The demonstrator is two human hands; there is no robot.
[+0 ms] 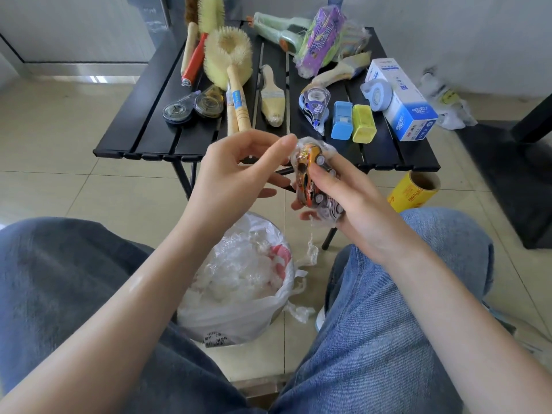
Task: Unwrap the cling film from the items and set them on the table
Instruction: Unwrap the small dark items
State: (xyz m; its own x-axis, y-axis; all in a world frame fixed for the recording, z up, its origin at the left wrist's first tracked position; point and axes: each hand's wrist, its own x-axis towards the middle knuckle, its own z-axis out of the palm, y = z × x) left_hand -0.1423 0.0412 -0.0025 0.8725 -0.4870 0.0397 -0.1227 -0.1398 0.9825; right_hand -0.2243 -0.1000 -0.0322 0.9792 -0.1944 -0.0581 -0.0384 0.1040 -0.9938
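Small orange toy car (309, 174), metal-looking with grey wheels, partly in crinkled clear cling film (324, 209). Held in mid-air just near of the table edge, above the bin bag, likely so loosened film can drop straight down.

Right hand (343, 201) grips the car, thumb across its wheel side, fingers curled behind; film bunches under the palm, a strand dangling. This hand seems to act as the anchor.

Left hand (236, 171) sits just left of the car, thumb and fingers bent toward its film-covered far end. Whether it pinches film there, I cannot tell.

White plastic bin bag (239, 306) between the knees, stuffed with discarded film.

Black slatted folding table (140, 127) beyond: bare brushes to the left, still-wrapped things far right. Job looks partway through.

Yellow cling-film roll (413, 191) on the floor, right.
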